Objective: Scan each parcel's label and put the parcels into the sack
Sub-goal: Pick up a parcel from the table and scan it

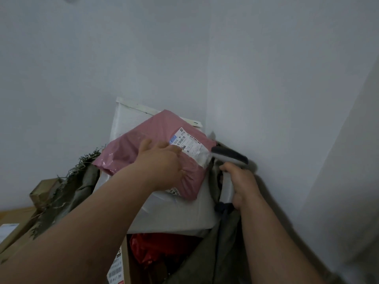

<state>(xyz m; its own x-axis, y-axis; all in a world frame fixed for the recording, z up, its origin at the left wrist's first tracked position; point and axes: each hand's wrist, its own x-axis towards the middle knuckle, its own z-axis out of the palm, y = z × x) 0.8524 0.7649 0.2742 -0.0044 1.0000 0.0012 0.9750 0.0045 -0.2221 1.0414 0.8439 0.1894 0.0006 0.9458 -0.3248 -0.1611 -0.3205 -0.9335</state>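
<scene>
A pink plastic parcel [131, 148] lies tilted on top of white parcels in the olive-green sack [78, 187]. Its white label [187, 145] faces up near the parcel's right end. My left hand [162, 160] holds the pink parcel at its near edge, the fingers partly over the label. My right hand [240, 183] grips the handle of a white and black barcode scanner [229, 155]. The scanner's head sits at the label's right edge.
A large white padded envelope [131, 117] stands behind the pink parcel against the wall. A white box [184, 214] lies under it, with a red bag [160, 249] and a labelled carton [118, 267] below. Brown cardboard boxes [18, 222] sit at the left.
</scene>
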